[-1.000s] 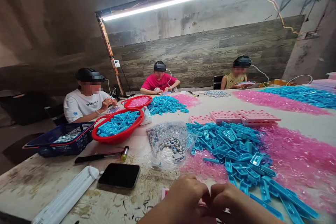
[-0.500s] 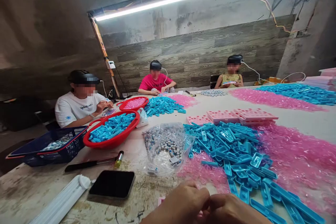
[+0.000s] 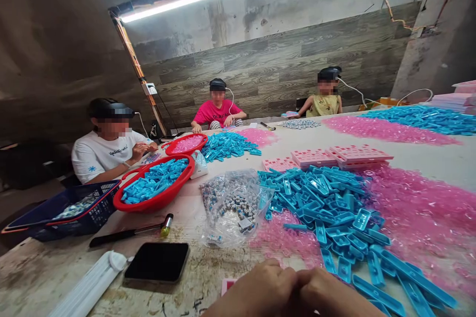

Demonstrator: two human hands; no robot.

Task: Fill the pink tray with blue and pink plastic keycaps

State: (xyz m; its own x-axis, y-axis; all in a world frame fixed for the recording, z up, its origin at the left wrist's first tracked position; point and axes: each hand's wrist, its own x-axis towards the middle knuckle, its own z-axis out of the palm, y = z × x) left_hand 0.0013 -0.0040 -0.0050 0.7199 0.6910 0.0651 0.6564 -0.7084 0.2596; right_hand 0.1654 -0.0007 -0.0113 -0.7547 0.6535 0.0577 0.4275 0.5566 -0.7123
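At the bottom edge, my left hand (image 3: 262,285) and my right hand (image 3: 329,291) meet knuckle to knuckle with fingers curled inward. The backs of the hands hide the fingertips and whatever is between them. A pink piece (image 3: 227,286) pokes out beside my left hand on the table. Just beyond the hands lie clear pink pieces (image 3: 286,237) and a heap of blue plastic trough-shaped pieces (image 3: 334,208), some close to my right hand. A clear plastic bag (image 3: 215,228) of small parts rests ahead of my left hand.
On the left are a black phone (image 3: 158,261), a hammer (image 3: 122,234), a white tube-like object (image 3: 89,287), a red basin (image 3: 152,203) of blue pieces and a dark blue basket (image 3: 78,218). Pink slotted trays (image 3: 312,158) stand behind the heap. Three co-workers sit across the table.
My hands stay together, turned slightly so less of the fingers shows. The far-right co-worker's arm has reached out to the left side. The middle co-worker's hands have moved apart. The view shifted slightly.
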